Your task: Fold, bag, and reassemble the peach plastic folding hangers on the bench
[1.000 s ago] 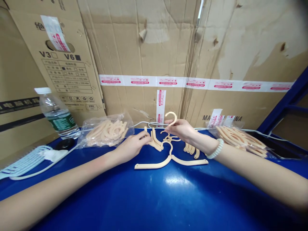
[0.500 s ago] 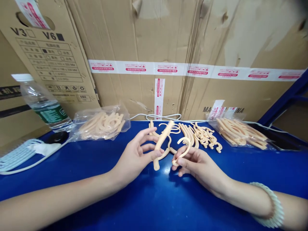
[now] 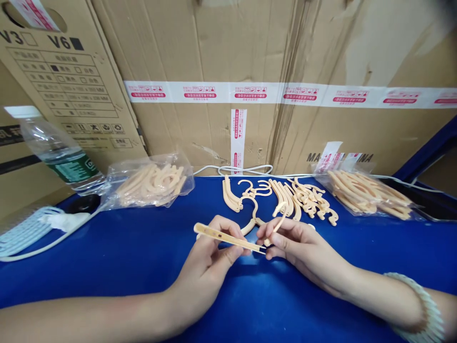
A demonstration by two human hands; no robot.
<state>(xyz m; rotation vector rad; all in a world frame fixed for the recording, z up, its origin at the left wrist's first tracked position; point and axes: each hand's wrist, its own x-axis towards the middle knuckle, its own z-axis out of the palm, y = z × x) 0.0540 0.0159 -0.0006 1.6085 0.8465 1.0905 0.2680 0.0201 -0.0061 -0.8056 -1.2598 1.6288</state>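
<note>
Between its thumb and fingers my left hand (image 3: 217,255) pinches a beige hanger arm (image 3: 228,238), a long bar with a slotted end that points right. My right hand (image 3: 294,240) grips a curved hanger hook (image 3: 279,224) by its lower end. The hook's base is close to the slotted end of the arm; whether they touch I cannot tell. Just beyond my hands lies a hanger (image 3: 254,209) with its hook and arms joined, partly covered by the fingers. Farther back are loose hanger arms (image 3: 230,195) and a pile of small hooked pieces (image 3: 312,197).
On the blue table (image 3: 143,267), a clear bag of beige parts (image 3: 153,183) rests at left and another bag (image 3: 367,195) at right. A water bottle (image 3: 60,152) and a coiled cable (image 3: 28,233) stand far left. Cardboard boxes (image 3: 200,52) wall off the back.
My left hand has turned the hanger arm from steeply upright to nearly level, its slotted end toward my right hand. The hook has tilted in my right hand. The view has shifted slightly.
</note>
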